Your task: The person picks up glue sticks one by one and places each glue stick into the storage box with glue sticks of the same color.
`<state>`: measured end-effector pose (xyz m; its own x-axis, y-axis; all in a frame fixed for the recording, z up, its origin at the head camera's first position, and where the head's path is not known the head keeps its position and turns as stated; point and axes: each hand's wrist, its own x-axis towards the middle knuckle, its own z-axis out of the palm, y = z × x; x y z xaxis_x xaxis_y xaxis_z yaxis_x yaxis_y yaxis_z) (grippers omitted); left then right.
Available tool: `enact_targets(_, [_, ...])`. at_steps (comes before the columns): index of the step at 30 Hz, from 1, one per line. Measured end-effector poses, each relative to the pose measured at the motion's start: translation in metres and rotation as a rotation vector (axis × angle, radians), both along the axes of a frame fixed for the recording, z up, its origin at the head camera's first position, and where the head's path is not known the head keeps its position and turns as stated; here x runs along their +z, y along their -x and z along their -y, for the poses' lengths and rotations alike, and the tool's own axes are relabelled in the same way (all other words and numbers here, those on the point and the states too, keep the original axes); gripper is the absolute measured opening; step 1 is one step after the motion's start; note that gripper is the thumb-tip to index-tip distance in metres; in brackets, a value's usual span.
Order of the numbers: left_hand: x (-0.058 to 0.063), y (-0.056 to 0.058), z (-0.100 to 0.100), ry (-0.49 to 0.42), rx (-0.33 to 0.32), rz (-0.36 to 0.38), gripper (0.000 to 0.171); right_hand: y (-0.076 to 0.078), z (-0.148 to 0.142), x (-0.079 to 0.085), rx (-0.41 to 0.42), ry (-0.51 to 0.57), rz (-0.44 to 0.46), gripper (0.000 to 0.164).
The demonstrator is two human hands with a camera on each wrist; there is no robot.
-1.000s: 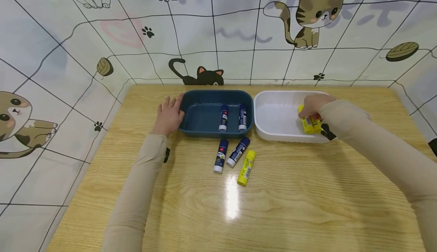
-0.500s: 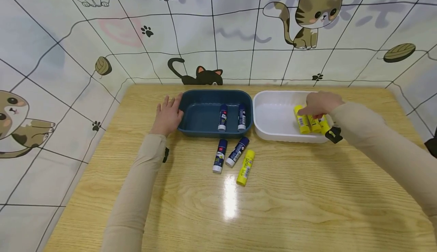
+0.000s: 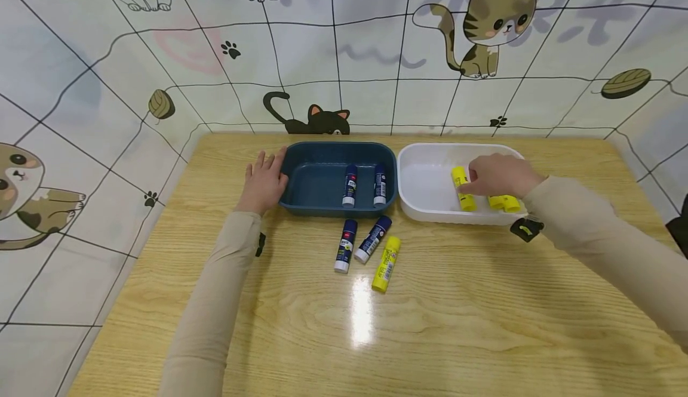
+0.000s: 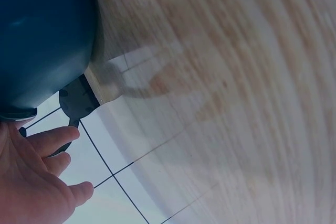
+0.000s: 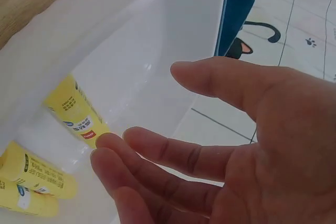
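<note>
My left hand (image 3: 263, 183) rests at the left end of the dark blue tray (image 3: 306, 209), fingers spread and fairly straight along its rim. Two navy glue sticks with white ends, a left one (image 3: 350, 186) and a right one (image 3: 380, 184), lie inside that tray. Over the white tray (image 3: 430, 213) is my right hand (image 3: 502, 175), its thumb wide apart from the loosely bent fingers and nothing between them. Just by its fingertips lies a yellow glue stick (image 5: 79, 111). Two more, an upper one (image 5: 39, 170) and a lower one (image 5: 23, 198), lie side by side, partly hidden by the hand in the head view.
In front of the trays, two navy glue sticks, one (image 3: 346, 246) near upright in view and one slanted (image 3: 373, 239), lie on the wooden table (image 3: 457, 319) beside a yellow glue stick (image 3: 386, 264). A cat-patterned sheet (image 3: 371, 104) stands behind the table.
The left yellow glue stick in the white tray has shifted left, apart from the other two. My right hand has loosened from it, and its fingers have spread. The left hand has stayed put.
</note>
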<state>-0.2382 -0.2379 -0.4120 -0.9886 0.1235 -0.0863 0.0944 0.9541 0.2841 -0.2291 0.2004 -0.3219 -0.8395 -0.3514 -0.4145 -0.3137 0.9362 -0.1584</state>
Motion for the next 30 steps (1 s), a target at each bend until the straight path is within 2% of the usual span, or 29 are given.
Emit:
enact_targets(9, [-0.001, 0.0, 0.0, -0.011, 0.005, 0.002, 0.06, -0.015, 0.007, 0.002, 0.034, 0.05, -0.064, 0.031])
enact_targets(17, [-0.003, 0.001, 0.001, -0.004, 0.011, -0.005, 0.06, -0.035, 0.018, 0.004, 0.062, 0.126, -0.143, 0.027])
enact_targets(21, [-0.003, 0.001, 0.001, 0.0, 0.013, -0.003, 0.06, -0.047, 0.027, 0.006, 0.085, 0.119, -0.17, 0.026])
enact_targets(30, [-0.002, 0.0, 0.001, 0.0, 0.013, -0.012, 0.059, -0.066, 0.049, 0.001, 0.12, 0.078, -0.068, 0.027])
